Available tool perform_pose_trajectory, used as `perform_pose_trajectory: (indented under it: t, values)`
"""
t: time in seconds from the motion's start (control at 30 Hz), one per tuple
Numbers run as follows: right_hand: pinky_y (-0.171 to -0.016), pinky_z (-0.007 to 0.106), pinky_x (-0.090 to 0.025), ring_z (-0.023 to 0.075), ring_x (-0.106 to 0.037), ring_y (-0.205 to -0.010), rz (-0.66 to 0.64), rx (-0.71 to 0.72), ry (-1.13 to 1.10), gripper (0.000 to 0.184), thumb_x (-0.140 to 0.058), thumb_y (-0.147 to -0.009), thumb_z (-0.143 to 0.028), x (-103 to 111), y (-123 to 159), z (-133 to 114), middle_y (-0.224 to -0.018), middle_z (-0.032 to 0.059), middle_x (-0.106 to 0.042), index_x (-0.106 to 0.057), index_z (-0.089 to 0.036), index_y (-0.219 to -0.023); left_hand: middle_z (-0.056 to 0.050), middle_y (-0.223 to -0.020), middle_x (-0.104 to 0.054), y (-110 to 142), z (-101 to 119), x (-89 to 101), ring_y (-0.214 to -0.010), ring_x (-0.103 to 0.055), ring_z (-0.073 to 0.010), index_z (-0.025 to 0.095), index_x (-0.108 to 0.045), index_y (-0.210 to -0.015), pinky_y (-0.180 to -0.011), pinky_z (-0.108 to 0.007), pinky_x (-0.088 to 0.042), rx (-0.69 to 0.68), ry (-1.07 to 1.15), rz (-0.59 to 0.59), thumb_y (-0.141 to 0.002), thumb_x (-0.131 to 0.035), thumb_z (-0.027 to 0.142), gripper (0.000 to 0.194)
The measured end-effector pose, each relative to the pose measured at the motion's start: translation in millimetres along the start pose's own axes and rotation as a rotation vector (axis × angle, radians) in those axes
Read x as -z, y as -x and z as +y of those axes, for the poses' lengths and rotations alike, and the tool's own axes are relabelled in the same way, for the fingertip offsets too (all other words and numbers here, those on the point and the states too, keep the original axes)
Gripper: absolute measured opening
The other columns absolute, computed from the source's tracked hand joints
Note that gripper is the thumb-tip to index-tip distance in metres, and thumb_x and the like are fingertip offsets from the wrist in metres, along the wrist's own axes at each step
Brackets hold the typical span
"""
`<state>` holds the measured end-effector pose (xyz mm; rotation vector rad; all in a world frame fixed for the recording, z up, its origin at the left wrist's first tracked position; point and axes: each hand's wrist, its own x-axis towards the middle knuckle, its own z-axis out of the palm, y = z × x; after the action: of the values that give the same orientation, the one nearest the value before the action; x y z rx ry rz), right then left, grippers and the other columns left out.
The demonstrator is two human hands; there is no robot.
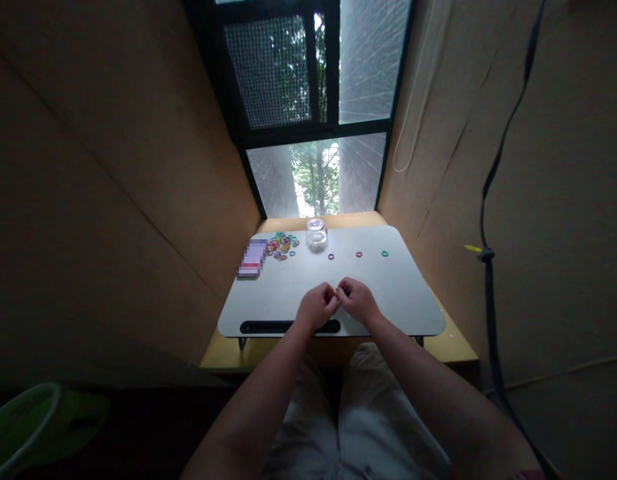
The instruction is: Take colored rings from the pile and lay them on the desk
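My left hand (318, 305) and my right hand (357, 298) meet above the front middle of the white lap table (283, 297). Both are closed, with the fingertips pinching a tiny yellow hair tie (336, 291) between them; most of it is hidden by the fingers. Beyond my hands, a dark purple hair tie (331, 257), a red hair tie (359, 254) and a green hair tie (385, 253) lie spaced out in a row. A heap of mixed coloured hair ties (281, 245) lies at the back left, a blue one (292, 253) at its edge.
A clear round plastic container (316, 237) stands at the table's back. At the left edge lies a phone-like slab (252, 259), its face pixelated. A black slot strip (268, 327) runs along the front edge. A window (316, 173) rises behind; a dark strap (490, 300) hangs at right.
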<state>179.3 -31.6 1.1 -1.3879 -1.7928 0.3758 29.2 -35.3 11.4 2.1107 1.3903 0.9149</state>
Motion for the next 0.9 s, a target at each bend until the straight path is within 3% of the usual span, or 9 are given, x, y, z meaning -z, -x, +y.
perform_pose_trajectory:
  t: [0.9]
  values:
    - [-0.056, 0.023, -0.033, 0.0122, -0.049, -0.058, -0.005, -0.002, 0.004, 0.012, -0.051, -0.079, -0.025, -0.9, -0.1, 2.1, -0.063, -0.0007, -0.058, -0.056, -0.020, -0.069, 0.001, -0.067, -0.060, -0.3, -2.9, -1.2, -0.058, -0.048, -0.0104, 0.019, -0.055, -0.077, -0.056, -0.023, -0.034, 0.005, -0.020, -0.025, -0.080, -0.052, 0.033, 0.015]
